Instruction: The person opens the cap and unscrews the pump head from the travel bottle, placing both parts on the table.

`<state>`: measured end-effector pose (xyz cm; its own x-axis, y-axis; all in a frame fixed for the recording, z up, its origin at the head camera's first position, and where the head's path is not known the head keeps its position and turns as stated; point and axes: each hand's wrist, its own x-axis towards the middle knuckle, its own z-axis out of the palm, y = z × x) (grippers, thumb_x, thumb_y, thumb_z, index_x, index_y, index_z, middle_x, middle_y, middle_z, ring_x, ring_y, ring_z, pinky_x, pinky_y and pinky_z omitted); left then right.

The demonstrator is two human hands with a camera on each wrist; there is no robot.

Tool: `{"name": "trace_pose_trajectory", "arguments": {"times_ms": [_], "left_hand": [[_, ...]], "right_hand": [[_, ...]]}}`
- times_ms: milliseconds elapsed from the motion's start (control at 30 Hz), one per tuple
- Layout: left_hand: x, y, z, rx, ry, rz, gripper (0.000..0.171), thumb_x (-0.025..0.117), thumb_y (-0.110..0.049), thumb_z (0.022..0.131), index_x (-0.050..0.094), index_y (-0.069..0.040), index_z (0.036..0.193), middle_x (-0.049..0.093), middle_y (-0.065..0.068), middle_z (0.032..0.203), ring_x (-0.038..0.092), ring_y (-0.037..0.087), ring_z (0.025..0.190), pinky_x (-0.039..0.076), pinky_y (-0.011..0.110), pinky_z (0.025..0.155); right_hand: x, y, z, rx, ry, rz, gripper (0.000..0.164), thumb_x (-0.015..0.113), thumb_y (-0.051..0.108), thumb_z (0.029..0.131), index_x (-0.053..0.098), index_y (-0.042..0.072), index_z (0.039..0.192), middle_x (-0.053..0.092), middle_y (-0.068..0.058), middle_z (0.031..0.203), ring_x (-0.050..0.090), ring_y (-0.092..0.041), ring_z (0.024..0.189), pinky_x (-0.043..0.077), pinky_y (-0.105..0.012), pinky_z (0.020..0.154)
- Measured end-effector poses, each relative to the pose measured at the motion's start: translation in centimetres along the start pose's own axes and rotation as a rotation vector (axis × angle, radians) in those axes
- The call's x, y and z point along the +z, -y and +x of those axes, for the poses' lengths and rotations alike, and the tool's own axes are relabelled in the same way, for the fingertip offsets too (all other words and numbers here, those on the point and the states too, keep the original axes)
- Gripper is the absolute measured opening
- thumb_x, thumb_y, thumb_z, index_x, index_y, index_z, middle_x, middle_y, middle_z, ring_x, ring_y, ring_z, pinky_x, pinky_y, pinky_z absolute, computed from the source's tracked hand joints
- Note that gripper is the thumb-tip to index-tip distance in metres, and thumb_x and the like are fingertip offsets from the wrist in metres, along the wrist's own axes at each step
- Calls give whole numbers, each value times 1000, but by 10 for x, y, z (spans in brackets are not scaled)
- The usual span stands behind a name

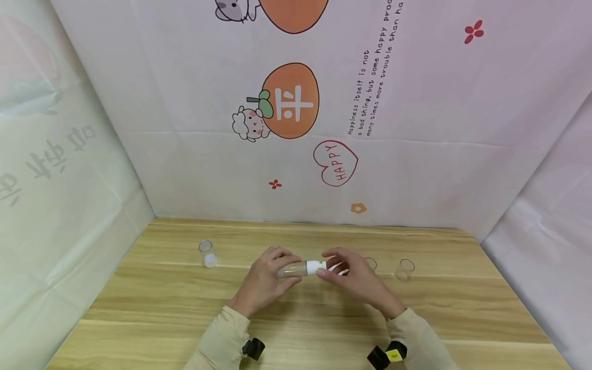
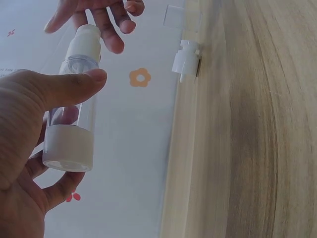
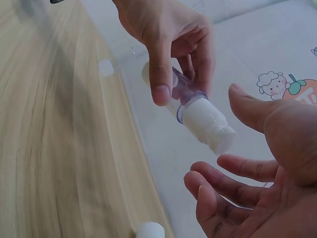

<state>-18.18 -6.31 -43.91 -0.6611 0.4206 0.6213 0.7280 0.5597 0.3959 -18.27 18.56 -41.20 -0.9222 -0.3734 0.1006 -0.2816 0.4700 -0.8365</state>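
My left hand (image 1: 264,280) grips a small clear bottle (image 1: 293,270) by its body, thumb across the front and fingers behind. The bottle has a white base (image 2: 68,146) and a white pump top (image 2: 84,43). It lies nearly level in the head view, its top toward my right hand (image 1: 358,281). In the right wrist view the right hand's fingers (image 3: 233,186) are spread and loosely bent beside the pump top (image 3: 210,128), with a gap between them. A second white pump head (image 2: 186,59) rests on the table, partly behind the right hand in the head view.
On the wooden table (image 1: 162,308), a clear cup-like piece (image 1: 206,247) with a white part (image 1: 210,260) stands at the left. A clear cylinder (image 1: 404,271) is at the right, and the rim of another clear piece (image 1: 371,263) shows behind the right hand. A printed cloth (image 1: 208,174) hangs behind.
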Motion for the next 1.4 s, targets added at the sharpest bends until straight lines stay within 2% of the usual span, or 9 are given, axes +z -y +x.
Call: {"name": "trace_pose_trajectory", "arguments": {"times_ms": [100,200,333,433,500,733,900,1100,1400], "left_hand": [[0,-1,1,18,-5,21,37,92,-17,75,76,-10,109,67,0,108,61,16,98,55,32,79],[1,-1,1,40,-14,40,38,93,-18,75,77,-11,108,67,0,107,61,16,98,55,31,78],[0,-3,3,68,-30,52,39,93,-17,73,77,-11,108,67,0,105,61,16,97,55,31,78],[0,-4,4,79,-37,47,39,93,-16,73,77,-10,108,67,1,105,61,17,97,55,31,77],[0,-5,5,81,-38,41,38,93,-16,73,77,-9,107,67,1,105,61,18,97,55,31,77],[-1,-5,5,84,-38,17,38,93,-16,74,78,-9,107,67,1,102,60,16,94,54,28,74],[-2,-4,4,70,-32,-13,36,91,-18,76,78,-11,109,67,0,102,59,15,93,53,26,73],[-2,-3,0,42,-1,-49,36,89,-20,79,77,-10,112,68,1,105,61,15,95,54,28,75],[-3,-2,1,-29,65,-151,36,87,-21,82,76,-7,114,70,4,105,63,16,99,56,32,83]], "right_hand": [[6,4,2,17,-2,-9,43,71,35,96,65,3,125,69,-7,97,66,-19,83,55,-31,70],[11,5,4,32,3,2,43,66,37,100,65,1,124,70,-7,92,67,-25,80,54,-31,64],[15,5,6,33,23,52,43,60,38,103,66,-1,120,71,-9,87,68,-34,79,57,-39,65],[16,6,7,24,32,70,40,57,38,105,69,0,110,71,-10,83,68,-31,77,58,-44,67],[17,7,7,24,31,70,39,57,38,105,71,2,105,70,-9,81,67,-28,75,57,-40,65],[20,10,7,22,-12,47,33,61,35,103,73,4,99,70,-9,78,65,-27,72,47,-25,55],[22,10,6,0,-29,33,29,62,31,103,75,5,100,68,-4,78,65,-23,72,47,-25,57],[22,8,5,-43,-40,-15,20,69,25,99,75,7,104,67,0,79,58,-14,67,46,-24,54],[20,6,3,-108,-53,25,17,77,13,92,72,7,106,66,-2,88,58,-18,70,49,-24,58]]}}
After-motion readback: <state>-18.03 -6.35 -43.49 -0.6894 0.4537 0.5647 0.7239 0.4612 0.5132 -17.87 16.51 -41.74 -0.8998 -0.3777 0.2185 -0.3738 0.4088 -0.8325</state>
